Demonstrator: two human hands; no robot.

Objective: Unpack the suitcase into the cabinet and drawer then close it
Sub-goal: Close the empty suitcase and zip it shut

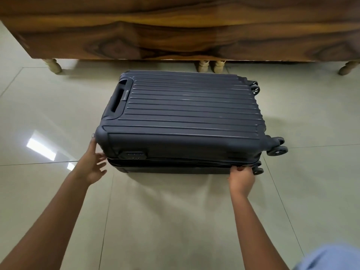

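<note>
Nearest you, your right hand [241, 178] has its fingers [238, 168] curled tight together, nipping the zip seam [175, 159] at the wheel end. Whether a zip pull sits between them is hidden. Your left hand [93, 166] is flat-ish, its fingers [99, 152] spread and touching the near left corner of the suitcase [185, 106].

The case lies shut on the floor [165, 211], lid up, just beyond both sets of fingertips. I cannot tell if the zip is about to open or has just finished closing.

Either way, keep the spread fingers braced on that corner so the shell doesn't slide. Draw the pinching fingers along the seam, parallel to it, not upward. The lock [134, 154] sits just right of your left fingertips, so ease off as you near it.

Beyond your fingers, the handle [118, 100] is to the left and the wheels [277, 147] to the right. The wooden cabinet [175, 36] stands close behind, so leave the lid room to swing.
</note>
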